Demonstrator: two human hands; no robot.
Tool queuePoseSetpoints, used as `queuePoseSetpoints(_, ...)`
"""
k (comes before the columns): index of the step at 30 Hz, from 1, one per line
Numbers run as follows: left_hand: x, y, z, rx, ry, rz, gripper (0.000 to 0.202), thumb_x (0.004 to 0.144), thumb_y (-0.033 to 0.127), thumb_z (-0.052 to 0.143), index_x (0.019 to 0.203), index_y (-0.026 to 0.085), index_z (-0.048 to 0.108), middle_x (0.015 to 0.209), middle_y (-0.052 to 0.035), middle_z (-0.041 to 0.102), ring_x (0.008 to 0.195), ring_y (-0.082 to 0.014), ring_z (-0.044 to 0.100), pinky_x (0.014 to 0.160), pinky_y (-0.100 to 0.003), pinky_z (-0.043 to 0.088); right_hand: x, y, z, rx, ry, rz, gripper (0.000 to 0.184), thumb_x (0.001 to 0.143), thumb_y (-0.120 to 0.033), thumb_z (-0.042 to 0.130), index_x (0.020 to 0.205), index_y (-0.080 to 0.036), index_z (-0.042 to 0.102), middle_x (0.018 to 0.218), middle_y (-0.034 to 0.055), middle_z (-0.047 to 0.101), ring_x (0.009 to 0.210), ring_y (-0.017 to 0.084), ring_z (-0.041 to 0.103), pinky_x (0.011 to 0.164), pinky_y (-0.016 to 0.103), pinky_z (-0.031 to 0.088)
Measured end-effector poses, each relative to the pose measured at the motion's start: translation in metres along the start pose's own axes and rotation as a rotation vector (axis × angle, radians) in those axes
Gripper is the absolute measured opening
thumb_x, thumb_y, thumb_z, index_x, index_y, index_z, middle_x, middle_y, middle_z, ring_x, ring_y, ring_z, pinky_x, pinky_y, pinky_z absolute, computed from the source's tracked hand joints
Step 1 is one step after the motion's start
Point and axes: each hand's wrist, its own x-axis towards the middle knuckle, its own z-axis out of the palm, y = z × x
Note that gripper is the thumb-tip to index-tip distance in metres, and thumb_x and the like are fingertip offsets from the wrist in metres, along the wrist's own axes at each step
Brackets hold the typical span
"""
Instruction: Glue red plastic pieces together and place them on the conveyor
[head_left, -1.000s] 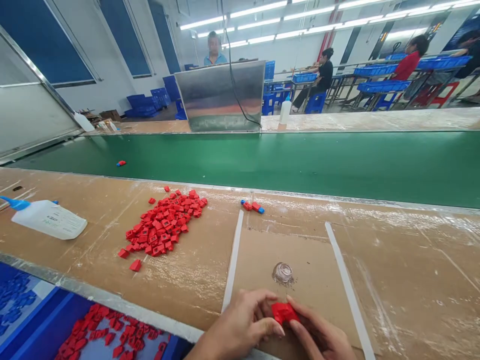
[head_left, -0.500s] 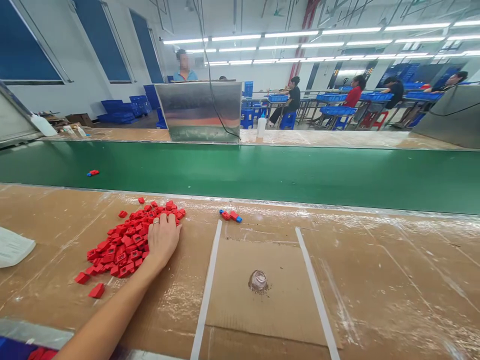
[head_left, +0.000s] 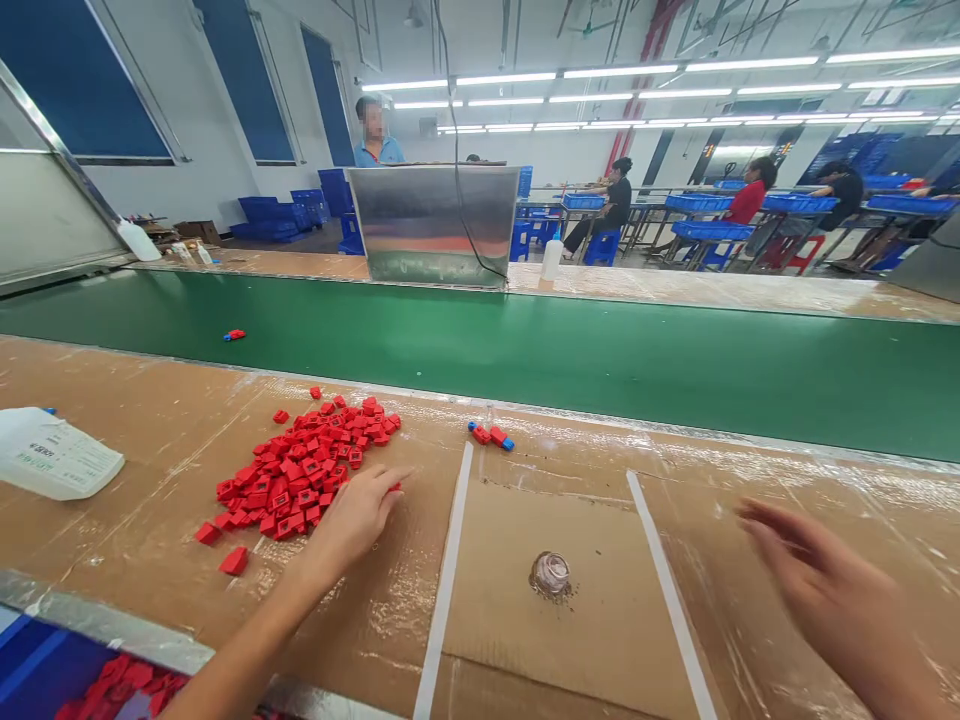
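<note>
My left hand (head_left: 361, 515) is just right of a heap of small red plastic blocks (head_left: 296, 480). Its fingers are closed on one red block (head_left: 395, 487), of which only a little red shows at the fingertips. Over the right side of the table, my right hand (head_left: 825, 585) is slightly blurred, thumb and fingers apart, with nothing visible in it. Between the hands lies a cardboard sheet (head_left: 502, 620) edged by white tape strips, with a round whitish knob (head_left: 552, 572) on it. Beyond the sheet are red pieces with blue ends (head_left: 491, 436).
Across the back runs a green conveyor belt (head_left: 637, 350) carrying a red-and-blue piece (head_left: 235, 335). A white bottle (head_left: 60, 455) lies at left. Below the table edge, a blue bin (head_left: 45, 660) holds red parts. Several people sit or stand farther off.
My left hand has drawn away from the heap toward the right, with a red block in its fingers. My right hand has come into view. The camera view has turned left.
</note>
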Motion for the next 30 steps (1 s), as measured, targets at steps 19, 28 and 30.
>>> queuePoseSetpoints(19,-0.082,0.069,0.067,-1.687,-0.279,-0.319,0.051,0.064,0.032,0.089,0.109,0.017,0.068,0.081,-0.0011,0.067,0.072,-0.0102,0.058,0.062,-0.019,0.043,0.100,-0.118,0.189,0.000,-0.685,-0.337,0.012,0.083,-0.012,0.065,0.094,-0.016,0.067,0.094,0.0099,0.069,0.089,0.024,0.063,0.081,0.035,0.047)
queuePoseSetpoints(28,-0.082,0.104,0.087,-1.762,-0.391,-0.338,0.040,0.066,0.031,0.087,0.101,0.017,0.073,0.080,-0.0012,0.069,0.076,-0.0118,0.062,0.074,-0.024,0.048,0.030,-0.092,0.064,0.280,-0.645,-0.130,0.025,0.099,-0.034,0.042,0.111,-0.019,0.058,0.104,0.0097,0.069,0.092,0.021,0.068,0.080,0.034,0.057)
queuePoseSetpoints(30,-0.082,0.111,0.089,-1.745,-0.400,-0.331,0.039,0.067,0.031,0.087,0.100,0.017,0.073,0.078,-0.0003,0.068,0.073,-0.0113,0.062,0.072,-0.023,0.048,0.007,-0.091,0.043,0.332,-0.651,-0.108,0.023,0.100,-0.035,0.045,0.110,-0.020,0.058,0.107,0.0101,0.067,0.096,0.021,0.067,0.080,0.034,0.057)
